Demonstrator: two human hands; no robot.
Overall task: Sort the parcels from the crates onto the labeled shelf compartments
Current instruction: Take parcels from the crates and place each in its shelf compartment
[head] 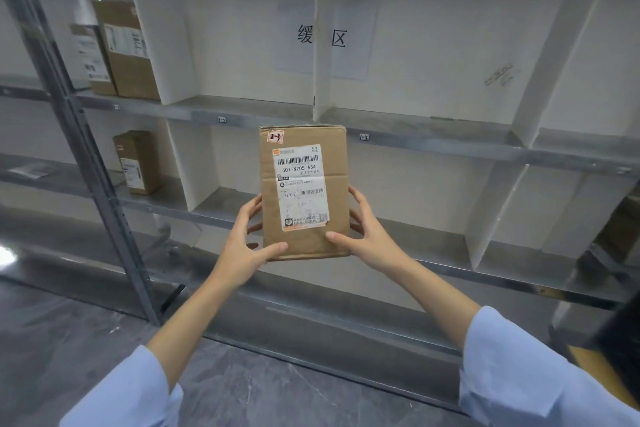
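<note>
Parcel (304, 191) marked 2-3, grasped upright at its sides by left hand (249, 239) and right hand (367, 232) before the shelf (450, 147), not yet placed; other boxes (126, 48) are already shelved at far left.

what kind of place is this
Likely a parcel sorting or storage room: metal shelves split by white dividers, number tags on the shelf edges, and a cardboard parcel bearing a shipping label.

The parcel (304, 194) stands upright before the shelf (433, 135), with the left hand (246, 243) and right hand (367, 236) at its lower sides. In the upper-left compartment, two boxes (130, 55) stand side by side. A lone box (138, 163) stands in the compartment below.
</note>
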